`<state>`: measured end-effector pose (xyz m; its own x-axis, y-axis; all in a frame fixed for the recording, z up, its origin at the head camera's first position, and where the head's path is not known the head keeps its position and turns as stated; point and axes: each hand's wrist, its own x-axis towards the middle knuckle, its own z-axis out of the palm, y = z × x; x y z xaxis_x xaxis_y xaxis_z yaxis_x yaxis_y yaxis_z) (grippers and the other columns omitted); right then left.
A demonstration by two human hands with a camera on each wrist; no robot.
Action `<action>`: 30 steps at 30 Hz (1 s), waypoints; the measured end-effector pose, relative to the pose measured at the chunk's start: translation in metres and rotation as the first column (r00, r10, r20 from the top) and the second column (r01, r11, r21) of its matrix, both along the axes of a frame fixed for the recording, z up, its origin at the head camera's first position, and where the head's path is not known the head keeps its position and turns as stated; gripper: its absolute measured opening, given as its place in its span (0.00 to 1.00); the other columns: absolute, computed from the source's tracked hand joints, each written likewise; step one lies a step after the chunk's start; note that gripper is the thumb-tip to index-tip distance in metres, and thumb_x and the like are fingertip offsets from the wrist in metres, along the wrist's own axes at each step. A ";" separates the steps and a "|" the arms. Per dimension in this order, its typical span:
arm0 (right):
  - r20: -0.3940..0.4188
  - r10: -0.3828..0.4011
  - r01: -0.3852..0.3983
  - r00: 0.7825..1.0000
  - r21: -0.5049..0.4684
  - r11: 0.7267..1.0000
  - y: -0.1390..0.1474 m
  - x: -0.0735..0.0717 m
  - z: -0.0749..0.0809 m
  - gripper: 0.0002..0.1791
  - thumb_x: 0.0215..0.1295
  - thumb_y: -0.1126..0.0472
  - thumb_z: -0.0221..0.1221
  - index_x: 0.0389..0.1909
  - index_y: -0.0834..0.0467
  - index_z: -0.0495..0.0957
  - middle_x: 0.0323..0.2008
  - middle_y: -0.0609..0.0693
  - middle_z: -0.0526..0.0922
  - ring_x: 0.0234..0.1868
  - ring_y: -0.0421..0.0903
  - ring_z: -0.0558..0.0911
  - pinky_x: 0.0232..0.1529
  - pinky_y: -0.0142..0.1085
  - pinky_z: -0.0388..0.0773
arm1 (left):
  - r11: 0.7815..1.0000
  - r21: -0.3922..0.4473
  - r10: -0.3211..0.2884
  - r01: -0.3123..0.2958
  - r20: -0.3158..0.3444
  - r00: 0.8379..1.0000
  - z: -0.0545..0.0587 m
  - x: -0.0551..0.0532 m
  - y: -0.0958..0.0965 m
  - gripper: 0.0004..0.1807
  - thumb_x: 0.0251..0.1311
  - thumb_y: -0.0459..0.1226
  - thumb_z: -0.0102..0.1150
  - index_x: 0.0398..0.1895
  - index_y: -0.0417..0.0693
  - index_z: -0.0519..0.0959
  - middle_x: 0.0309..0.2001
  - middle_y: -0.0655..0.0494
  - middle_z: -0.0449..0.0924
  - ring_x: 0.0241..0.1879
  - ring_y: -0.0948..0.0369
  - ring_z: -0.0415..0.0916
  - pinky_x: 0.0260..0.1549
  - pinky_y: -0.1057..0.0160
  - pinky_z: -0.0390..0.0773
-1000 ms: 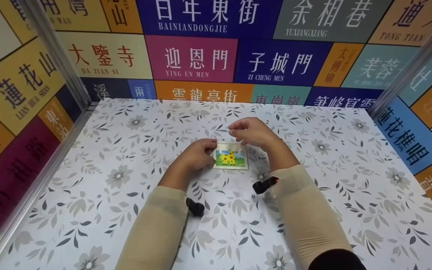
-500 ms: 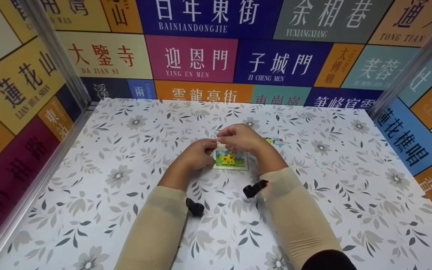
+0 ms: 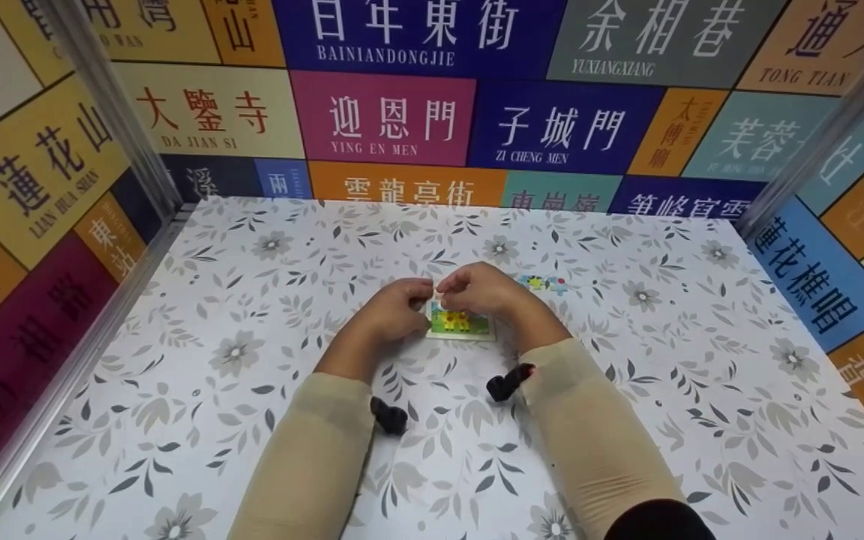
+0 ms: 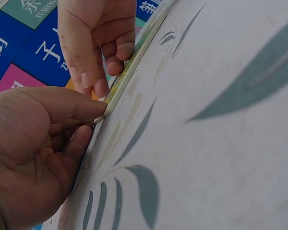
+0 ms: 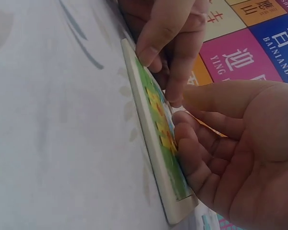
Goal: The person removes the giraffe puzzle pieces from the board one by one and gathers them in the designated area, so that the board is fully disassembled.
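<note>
A small jigsaw board with a yellow giraffe picture lies on the patterned tabletop. The left hand pinches the board's left edge between thumb and finger, as the left wrist view shows at the pale rim. Over the upper left part of the picture, the right hand has thumb and forefinger brought together, pinching what seems a small puzzle piece, almost wholly hidden by the fingertips. In the right wrist view its curled lower fingers lie close along the board's far side.
Loose puzzle pieces, blue with yellow and red, lie just right of the right hand. Colourful panels with lettering rise behind the white floral table and at both sides.
The right hand has come left and down from the board's upper right to its upper left, uncovering the loose puzzle pieces. The left hand keeps its hold on the board's edge.
</note>
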<state>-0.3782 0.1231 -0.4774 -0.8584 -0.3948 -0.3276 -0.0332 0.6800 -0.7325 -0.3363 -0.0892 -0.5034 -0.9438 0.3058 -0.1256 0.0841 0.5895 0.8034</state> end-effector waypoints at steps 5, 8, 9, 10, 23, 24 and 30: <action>-0.035 0.051 -0.051 0.998 0.011 0.999 -0.002 0.000 -0.004 0.18 0.64 0.64 0.72 0.55 0.54 0.87 0.53 0.52 0.89 0.53 0.48 0.84 0.55 0.41 0.83 | 1.000 0.008 -0.006 0.006 0.002 1.000 0.000 0.000 -0.001 0.35 0.54 0.30 0.67 0.70 0.43 0.80 0.79 0.57 0.71 0.79 0.54 0.66 0.81 0.55 0.62; -0.050 0.072 -0.070 0.996 0.042 0.997 -0.003 0.000 -0.006 0.20 0.61 0.66 0.72 0.54 0.53 0.87 0.54 0.51 0.89 0.57 0.49 0.84 0.62 0.45 0.82 | 1.000 0.018 -0.018 0.018 -0.007 1.000 0.000 0.000 -0.001 0.35 0.53 0.29 0.66 0.70 0.43 0.80 0.79 0.55 0.71 0.79 0.54 0.66 0.81 0.55 0.63; -0.051 0.076 -0.073 0.996 0.055 0.996 -0.003 0.000 -0.006 0.20 0.61 0.66 0.72 0.54 0.53 0.87 0.55 0.51 0.89 0.58 0.50 0.84 0.64 0.45 0.81 | 1.000 0.020 -0.021 0.021 -0.009 1.000 0.000 0.000 -0.001 0.35 0.53 0.29 0.66 0.70 0.43 0.80 0.79 0.55 0.71 0.79 0.53 0.66 0.81 0.55 0.63; -0.051 0.077 -0.074 0.996 0.063 0.995 -0.003 0.000 -0.007 0.20 0.61 0.66 0.72 0.55 0.52 0.87 0.55 0.50 0.89 0.59 0.50 0.84 0.65 0.46 0.81 | 0.999 0.021 -0.025 0.025 -0.012 1.000 0.000 0.000 -0.002 0.35 0.53 0.29 0.66 0.70 0.43 0.81 0.79 0.54 0.71 0.79 0.53 0.66 0.81 0.55 0.63; -0.065 0.122 -0.115 0.990 0.093 0.989 -0.004 0.001 -0.005 0.23 0.63 0.66 0.71 0.60 0.53 0.87 0.60 0.51 0.89 0.66 0.52 0.83 0.71 0.48 0.79 | 1.000 0.014 -0.028 0.028 -0.023 0.999 0.000 0.002 0.000 0.34 0.54 0.29 0.64 0.70 0.44 0.81 0.78 0.53 0.71 0.75 0.54 0.70 0.78 0.55 0.67; -0.064 0.121 -0.115 0.991 0.093 0.989 -0.004 0.001 -0.005 0.23 0.63 0.66 0.71 0.60 0.53 0.87 0.60 0.51 0.89 0.66 0.52 0.83 0.71 0.48 0.79 | 1.000 0.015 -0.025 0.026 -0.023 0.999 0.000 0.002 0.000 0.34 0.54 0.29 0.64 0.70 0.44 0.81 0.78 0.53 0.71 0.75 0.54 0.70 0.78 0.54 0.67; -0.060 0.114 -0.108 0.992 0.101 0.989 -0.005 0.001 -0.005 0.23 0.63 0.66 0.71 0.59 0.52 0.87 0.60 0.50 0.89 0.65 0.52 0.83 0.71 0.48 0.78 | 1.000 0.007 -0.024 0.024 -0.021 0.999 0.000 0.002 0.000 0.34 0.55 0.29 0.65 0.70 0.45 0.81 0.78 0.53 0.72 0.75 0.54 0.69 0.78 0.54 0.67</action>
<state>-0.3768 0.1184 -0.4829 -0.8317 -0.4581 -0.3136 -0.1582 0.7370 -0.6571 -0.3347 -0.0894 -0.5034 -0.9384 0.3296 -0.1037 0.1151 0.5811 0.8056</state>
